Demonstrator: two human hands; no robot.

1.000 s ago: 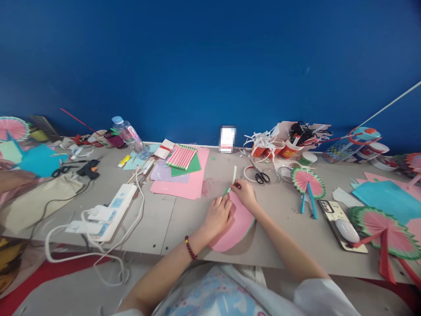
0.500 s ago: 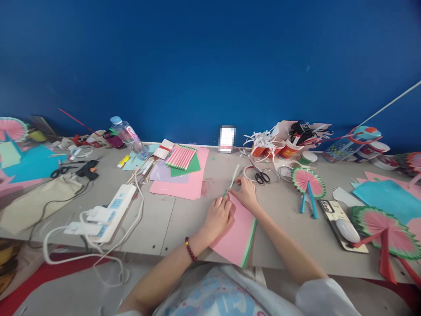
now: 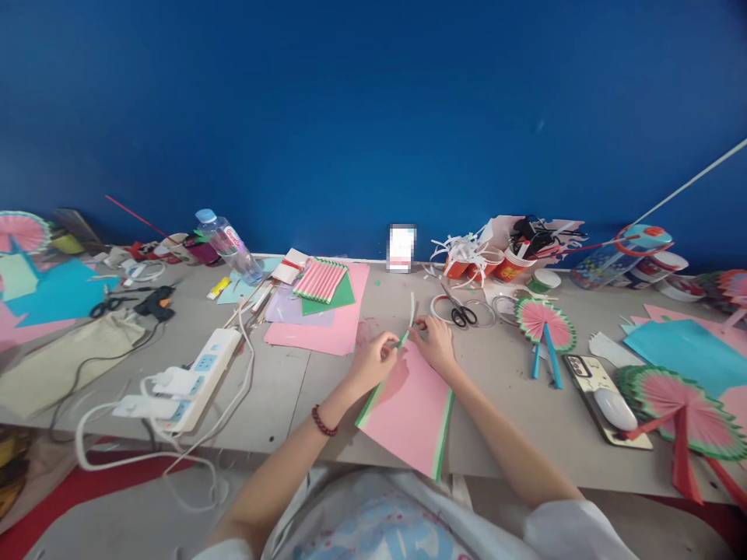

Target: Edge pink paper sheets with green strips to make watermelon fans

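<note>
A pink paper sheet (image 3: 412,404) with green borders along its two long sides lies on the table in front of me. At its far left corner, my left hand (image 3: 373,362) has thumb and forefinger pinched on the green edge. My right hand (image 3: 435,342) rests over the far end of the sheet, its fingertips closed on a narrow pale strip (image 3: 412,306) that sticks up past that corner. Exactly where the strip joins the sheet is hidden by my fingers. Black-handled scissors (image 3: 463,315) lie just beyond my right hand.
Left of the sheet are a white power strip (image 3: 205,377) with looped cords, stacked coloured paper (image 3: 312,337), a pleated pink piece (image 3: 320,280) and a bottle (image 3: 230,245). To the right lie paper fans (image 3: 547,323), a phone (image 3: 583,373) with a mouse (image 3: 615,408), and cups (image 3: 513,264) of scraps.
My left hand has lifted off the sheet and shifted left, going from lying flat to pinching at the corner. The sheet's left green border now shows. The pale strip stands more upright.
</note>
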